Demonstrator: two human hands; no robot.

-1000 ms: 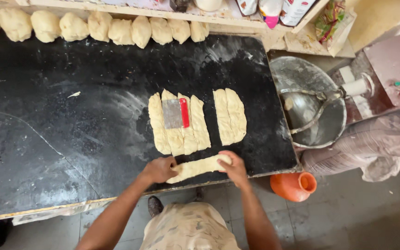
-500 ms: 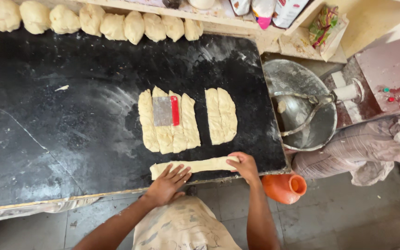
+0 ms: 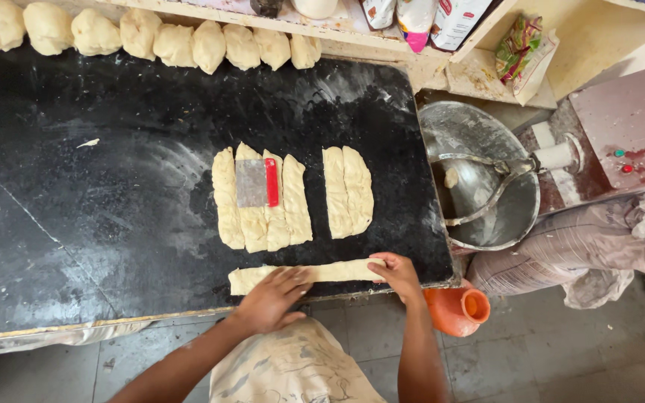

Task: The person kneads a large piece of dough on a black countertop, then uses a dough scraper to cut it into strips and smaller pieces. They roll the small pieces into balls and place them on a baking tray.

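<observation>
While your two hands press down on the long pale rope of dough (image 3: pixel 311 273) at the near edge of the black, flour-dusted table (image 3: pixel 113 194), most of the batch waits untouched. Your left hand (image 3: pixel 272 297) lies flat and spread, palm down, fingers fanned over the left-middle stretch of the rope. Your right hand (image 3: pixel 397 273) is loosely curled over the rope's right end, fingers draped on it rather than clenched. Neither hand grips anything; both rest on the dough.

Judging by how things lie, one strip is rolled out into a rope and is about as long as the two groups of strips above it are wide. Left to do, as far as you can see:

- four cut strips of pale dough (image 3: pixel 261 198) side by side in the middle of the table, with a flat metal scraper with a red handle (image 3: pixel 257 182) lying on top of them;
- two more cut strips (image 3: pixel 348 190) just to their right, apart from the first group;
- a row of rounded dough lumps (image 3: pixel 143 33) along the far edge, not yet flattened or cut.

Beyond the table's right edge stands a steel mixer bowl with a dough hook (image 3: pixel 479 175), with only scraps of dough inside it. An orange plastic jug (image 3: pixel 458 310) sits on the floor near your right arm.
</observation>
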